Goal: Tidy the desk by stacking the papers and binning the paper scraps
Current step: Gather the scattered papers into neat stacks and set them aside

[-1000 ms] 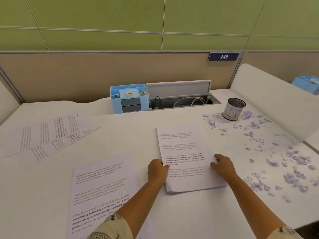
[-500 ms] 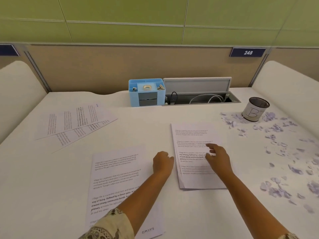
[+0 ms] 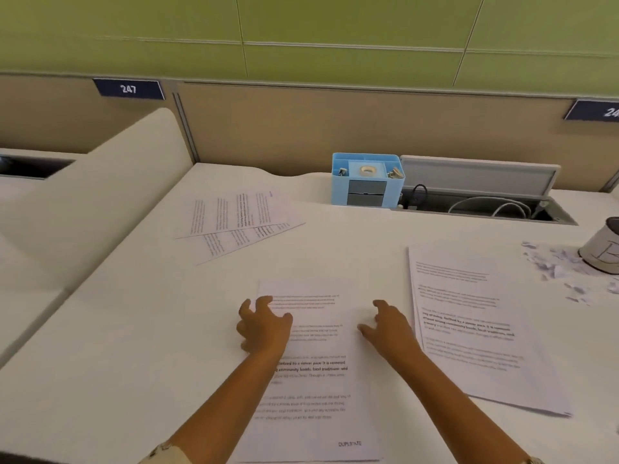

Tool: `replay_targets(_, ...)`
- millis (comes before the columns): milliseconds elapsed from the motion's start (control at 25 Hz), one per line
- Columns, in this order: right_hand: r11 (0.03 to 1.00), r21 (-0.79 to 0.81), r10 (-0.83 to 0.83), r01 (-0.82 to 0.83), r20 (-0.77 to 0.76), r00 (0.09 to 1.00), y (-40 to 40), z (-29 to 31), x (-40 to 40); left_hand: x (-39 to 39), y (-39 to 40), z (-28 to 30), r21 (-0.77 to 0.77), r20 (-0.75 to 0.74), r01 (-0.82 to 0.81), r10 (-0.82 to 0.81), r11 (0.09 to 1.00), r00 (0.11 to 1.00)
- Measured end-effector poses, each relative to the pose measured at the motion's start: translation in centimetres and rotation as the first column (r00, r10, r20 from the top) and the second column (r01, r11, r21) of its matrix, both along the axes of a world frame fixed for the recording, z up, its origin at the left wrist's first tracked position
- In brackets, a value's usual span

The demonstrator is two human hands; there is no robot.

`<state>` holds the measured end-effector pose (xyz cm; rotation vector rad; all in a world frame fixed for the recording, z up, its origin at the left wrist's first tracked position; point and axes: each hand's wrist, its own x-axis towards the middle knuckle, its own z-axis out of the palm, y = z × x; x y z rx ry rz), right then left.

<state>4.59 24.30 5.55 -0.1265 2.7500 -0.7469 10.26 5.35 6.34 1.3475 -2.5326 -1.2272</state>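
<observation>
the counter [image 3: 134,329] is white and carries three lots of paper. the gathered stack [image 3: 475,329] lies to my right, roughly squared. the near sheet [image 3: 318,380] lies flat directly before me, marked "duplicate" at its lower corner. two fanned sheets [image 3: 234,222] lie overlapping at far left, well apart from the rest. paper scraps [image 3: 552,269] are strewn at far right around a small labelled can [image 3: 603,252], not yet binned.

my left hand [image 3: 263,324] is over the near sheet's left edge, its grip open, fingers spread and bent, holding nothing. my right hand [image 3: 390,324] is at the sheet's right edge, its grip likewise open and empty.

judgement: the step in hand is lifting the near sheet. i should press lightly, slide one edge up with the fingertips, then carry it flat onto the stack with corners aligned, avoiding a crease.
</observation>
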Motion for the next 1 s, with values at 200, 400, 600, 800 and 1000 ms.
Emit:
replay_targets(200, 0.979, 0.205, 0.003, -0.002, -0.005, 1.0, -3.5, 0.2, 0.9, 1.1, -1.6, -0.9, 0.287, -0.072, -0.176, 0.205, 0.942, 0.976)
replay_targets(400, 0.986, 0.167, -0.025, 0.013, 0.07, 0.997, -4.5, -0.2, 0.1, 0.7, -3.5, -2.8, 0.368, -0.14, -0.077, 0.137, 0.927, 0.981)
replay_targets(600, 0.997, 0.069, -0.033, 0.03, 0.033, 0.999, -4.0, -0.7, -0.1, 0.2, -4.2, -2.1, 0.412, -0.19, -0.002, 0.088, 0.911, 0.978)
replay_targets(800, 0.907, -0.392, -0.198, 0.156, -0.068, 0.978, -3.1, -0.6, 0.3, 0.2, -5.1, -1.2, 0.486, -0.191, 0.174, -0.09, 0.856, 0.977)
replay_targets(1000, 0.71, -0.675, -0.396, 0.201, -0.146, 0.907, -2.8, 1.0, 0.0, 0.8, -5.8, -1.1, 0.583, -0.348, 0.338, -0.149, 0.739, 0.926)
